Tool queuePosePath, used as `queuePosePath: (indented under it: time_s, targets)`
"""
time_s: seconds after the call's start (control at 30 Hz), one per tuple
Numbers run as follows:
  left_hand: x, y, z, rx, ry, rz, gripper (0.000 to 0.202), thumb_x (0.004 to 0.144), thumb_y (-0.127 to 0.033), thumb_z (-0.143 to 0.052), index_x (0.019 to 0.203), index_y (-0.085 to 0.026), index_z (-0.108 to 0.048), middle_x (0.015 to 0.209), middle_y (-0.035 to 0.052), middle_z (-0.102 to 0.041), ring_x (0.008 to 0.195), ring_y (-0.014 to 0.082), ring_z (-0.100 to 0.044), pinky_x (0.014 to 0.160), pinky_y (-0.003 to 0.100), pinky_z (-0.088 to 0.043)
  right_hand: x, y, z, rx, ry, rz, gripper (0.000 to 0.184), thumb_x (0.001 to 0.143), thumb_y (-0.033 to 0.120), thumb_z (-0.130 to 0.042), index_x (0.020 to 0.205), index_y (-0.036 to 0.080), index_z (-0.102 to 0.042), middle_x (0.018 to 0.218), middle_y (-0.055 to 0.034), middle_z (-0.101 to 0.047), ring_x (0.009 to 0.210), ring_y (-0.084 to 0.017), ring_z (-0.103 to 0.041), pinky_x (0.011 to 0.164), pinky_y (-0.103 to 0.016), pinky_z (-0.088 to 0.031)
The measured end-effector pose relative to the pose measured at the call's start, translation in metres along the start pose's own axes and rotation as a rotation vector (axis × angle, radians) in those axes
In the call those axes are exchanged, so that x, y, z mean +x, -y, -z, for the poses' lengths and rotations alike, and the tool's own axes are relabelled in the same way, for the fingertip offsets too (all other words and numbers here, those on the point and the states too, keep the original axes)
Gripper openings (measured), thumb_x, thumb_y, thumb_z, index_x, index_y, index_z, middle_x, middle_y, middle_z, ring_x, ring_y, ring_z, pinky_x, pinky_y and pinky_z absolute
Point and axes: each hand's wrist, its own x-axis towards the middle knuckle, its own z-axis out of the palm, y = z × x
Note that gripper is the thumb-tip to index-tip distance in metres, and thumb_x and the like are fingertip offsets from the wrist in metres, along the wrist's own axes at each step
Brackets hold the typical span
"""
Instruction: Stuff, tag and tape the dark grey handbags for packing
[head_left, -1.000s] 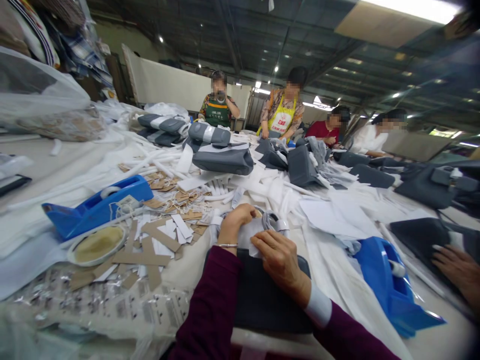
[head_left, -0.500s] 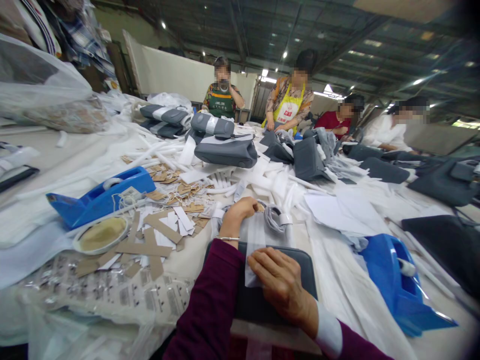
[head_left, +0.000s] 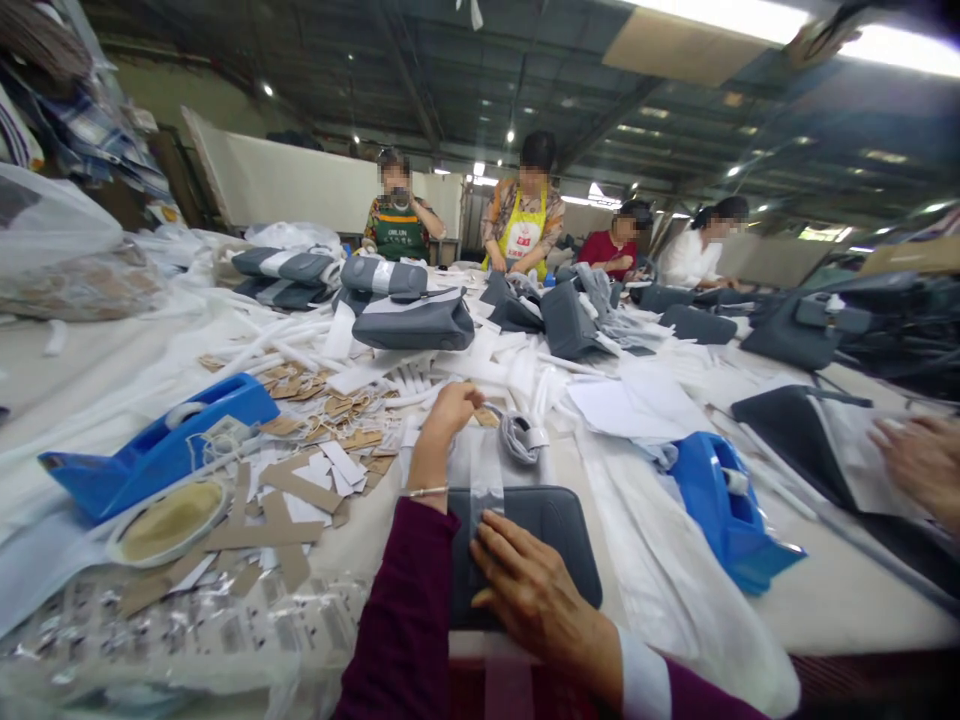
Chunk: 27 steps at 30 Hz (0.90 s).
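Observation:
A dark grey bag [head_left: 562, 530] lies flat at the table's near edge. Over it runs a translucent white strip [head_left: 487, 470]. My right hand [head_left: 536, 585] lies on the bag, fingers stretched out, pressing the strip's near part down. My left hand [head_left: 442, 425] is beyond the bag's far edge, its fingers curled inward; what they hold, if anything, is hidden. Just right of it sits a wrapped grey coil, like a strap [head_left: 519, 440], with a white band around it.
Blue tape dispensers stand at left [head_left: 172, 430] and right [head_left: 724, 510]. Brown and white card strips [head_left: 277, 520] lie beside a round dish [head_left: 172, 520]. Farther back are stacked grey bags [head_left: 412, 320]. A co-worker's hand [head_left: 922, 460] touches white sheet at right; several people work behind.
The view has turned right. My right hand has flattened onto the bag, laying the strip down where it was loose before. A co-worker's hand has appeared at the right.

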Motion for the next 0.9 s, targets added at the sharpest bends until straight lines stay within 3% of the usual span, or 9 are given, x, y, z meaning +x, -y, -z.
queuePosePath:
  time_s: [0.1, 0.17, 0.27, 0.37, 0.47, 0.57, 0.7, 0.8, 0.9]
  targets:
    - [-0.041, -0.017, 0.009, -0.065, 0.001, -0.131, 0.038, 0.074, -0.004, -0.040, 0.096, -0.012, -0.070, 0.101, 0.0068, -0.073, 0.097, 0.0153, -0.066, 0.093, 0.029, -0.049, -0.001, -0.001, 0.000, 0.023, -0.004, 0.004, 0.048, 0.087, 0.039, -0.059, 0.124, 0.008, -0.055, 0.119, -0.0143, -0.061, 0.130, -0.030, -0.042, 0.108, -0.040, -0.044]
    - [-0.078, -0.019, 0.005, -0.070, 0.046, -0.233, 0.034, 0.079, -0.009, -0.042, 0.096, -0.015, -0.072, 0.102, 0.0059, -0.073, 0.099, 0.0165, -0.066, 0.097, 0.031, -0.048, -0.001, -0.001, 0.002, 0.026, -0.014, 0.004, 0.049, 0.087, 0.038, -0.060, 0.124, 0.007, -0.054, 0.115, -0.0143, -0.061, 0.130, -0.029, -0.042, 0.108, -0.040, -0.044]
    - [-0.132, -0.007, -0.012, 0.001, 0.137, -0.388, 0.037, 0.084, -0.010, -0.040, 0.106, -0.019, -0.069, 0.111, 0.0043, -0.071, 0.106, 0.0162, -0.063, 0.106, 0.035, -0.041, -0.001, 0.001, 0.003, 0.024, -0.026, 0.002, 0.044, 0.086, 0.035, -0.061, 0.122, 0.009, -0.055, 0.112, -0.0144, -0.061, 0.127, -0.028, -0.045, 0.105, -0.041, -0.046]
    - [-0.164, 0.011, -0.028, 0.120, 0.160, -0.567, 0.046, 0.086, -0.007, -0.037, 0.125, -0.020, -0.057, 0.133, 0.0047, -0.057, 0.127, 0.0155, -0.049, 0.115, 0.040, -0.031, -0.005, 0.003, 0.003, 0.032, -0.025, -0.005, 0.039, 0.088, 0.033, -0.058, 0.122, 0.013, -0.056, 0.114, -0.0135, -0.060, 0.126, -0.027, -0.046, 0.105, -0.043, -0.046]
    - [-0.174, 0.021, -0.033, 0.249, 0.142, -0.672, 0.048, 0.088, -0.008, -0.037, 0.133, -0.019, -0.048, 0.143, 0.0072, -0.046, 0.135, 0.0155, -0.038, 0.115, 0.042, -0.031, -0.020, 0.010, 0.005, 0.016, -0.042, -0.019, 0.040, 0.091, 0.022, -0.051, 0.129, 0.014, -0.051, 0.127, -0.0138, -0.056, 0.130, -0.027, -0.042, 0.108, -0.047, -0.042]
    - [-0.174, 0.021, -0.033, 0.322, 0.134, -0.709, 0.042, 0.091, -0.013, -0.041, 0.131, -0.018, -0.051, 0.142, 0.0085, -0.048, 0.135, 0.0161, -0.039, 0.114, 0.041, -0.033, -0.051, 0.027, 0.009, 0.030, -0.042, -0.037, 0.054, 0.083, 0.007, -0.044, 0.137, 0.012, -0.043, 0.134, -0.0145, -0.051, 0.132, -0.026, -0.039, 0.109, -0.050, -0.039]
    - [-0.175, 0.019, -0.032, 0.356, 0.125, -0.722, 0.041, 0.089, -0.019, -0.050, 0.131, -0.019, -0.051, 0.143, 0.0084, -0.046, 0.136, 0.0173, -0.037, 0.114, 0.041, -0.032, -0.097, 0.056, 0.003, -0.010, -0.071, -0.111, 0.067, 0.076, 0.001, -0.037, 0.141, 0.014, -0.038, 0.140, -0.0154, -0.045, 0.136, -0.026, -0.033, 0.105, -0.050, -0.043]
    - [-0.179, 0.018, -0.035, 0.376, 0.104, -0.716, 0.043, 0.088, -0.020, -0.052, 0.131, -0.019, -0.050, 0.144, 0.0096, -0.045, 0.137, 0.0183, -0.036, 0.115, 0.042, -0.030, -0.107, 0.074, -0.009, -0.089, -0.157, -0.139, 0.055, 0.082, 0.002, -0.036, 0.133, 0.016, -0.048, 0.138, -0.0155, -0.046, 0.133, -0.026, -0.037, 0.098, -0.047, -0.048]
    - [-0.182, 0.017, -0.037, 0.408, 0.091, -0.717, 0.044, 0.089, -0.020, -0.049, 0.133, -0.019, -0.049, 0.145, 0.0100, -0.043, 0.137, 0.0185, -0.035, 0.115, 0.044, -0.030, -0.094, 0.085, -0.016, -0.074, -0.279, -0.128, 0.032, 0.089, 0.008, -0.041, 0.112, 0.014, -0.061, 0.118, -0.0142, -0.061, 0.115, -0.023, -0.052, 0.092, -0.042, -0.051]
